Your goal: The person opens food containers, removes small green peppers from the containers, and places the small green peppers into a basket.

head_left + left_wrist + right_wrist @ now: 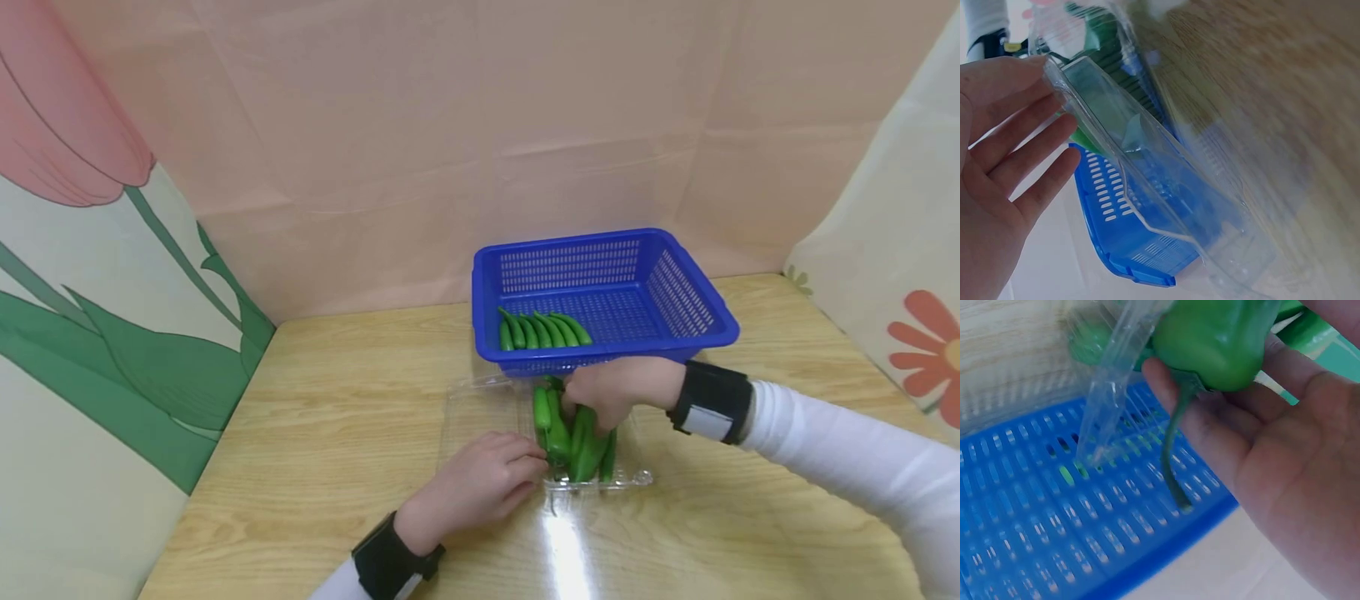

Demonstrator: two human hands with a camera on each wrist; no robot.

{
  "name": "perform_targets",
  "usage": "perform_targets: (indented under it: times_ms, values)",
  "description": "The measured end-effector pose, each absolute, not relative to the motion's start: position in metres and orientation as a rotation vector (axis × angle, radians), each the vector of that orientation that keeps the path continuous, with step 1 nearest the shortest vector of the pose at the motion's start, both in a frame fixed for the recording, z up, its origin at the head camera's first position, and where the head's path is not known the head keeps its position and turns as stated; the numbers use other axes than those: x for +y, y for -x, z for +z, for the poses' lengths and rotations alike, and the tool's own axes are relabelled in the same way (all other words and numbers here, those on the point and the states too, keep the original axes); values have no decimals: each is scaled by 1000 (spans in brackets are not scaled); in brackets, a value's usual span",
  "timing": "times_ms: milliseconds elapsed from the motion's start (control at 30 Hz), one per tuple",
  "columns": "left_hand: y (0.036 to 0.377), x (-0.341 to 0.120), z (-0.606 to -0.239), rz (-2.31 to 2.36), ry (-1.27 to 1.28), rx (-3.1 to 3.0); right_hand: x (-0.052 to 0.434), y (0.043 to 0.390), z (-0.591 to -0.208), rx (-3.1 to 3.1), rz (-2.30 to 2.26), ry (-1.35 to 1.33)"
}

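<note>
Right hand [611, 392] has its grip curled round a green pepper [1216, 340] in the clear plastic tray [633, 477] on the bench [337, 417], just in front of the blue basket [705, 329]. Left hand [480, 487] rests flat-fingered against the tray's near edge, holding nothing.

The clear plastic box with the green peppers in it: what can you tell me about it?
The clear plastic box is a thin, see-through hinged container, lying open on the wooden table just in front of the blue basket. Its lid is folded out flat to the left. Several green peppers lie in its tray. The left hand rests its fingers against the near edge, while the right hand reaches in from above and has a grip on one pepper.
</note>
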State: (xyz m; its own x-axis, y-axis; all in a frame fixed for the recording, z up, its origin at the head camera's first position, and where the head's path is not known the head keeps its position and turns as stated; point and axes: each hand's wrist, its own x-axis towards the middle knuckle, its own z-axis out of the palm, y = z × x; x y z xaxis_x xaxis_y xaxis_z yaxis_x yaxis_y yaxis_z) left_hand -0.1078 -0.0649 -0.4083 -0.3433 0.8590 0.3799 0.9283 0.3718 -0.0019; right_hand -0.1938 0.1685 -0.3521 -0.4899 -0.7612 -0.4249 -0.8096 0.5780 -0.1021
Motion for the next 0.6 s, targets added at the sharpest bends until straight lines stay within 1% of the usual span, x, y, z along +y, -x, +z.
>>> perform_targets:
  times_ms: [200,433,600]
  values:
    - [107,-64,-409,-297,1566,-2314,174,187,-343,2425,110,1205]
    - [107,-64,-410,-298,1559,-2331,184,180,-333,2500,60,1216]
    - [106,-64,-409,-290,1566,-2326,192,176,-328,2508,16,1177]
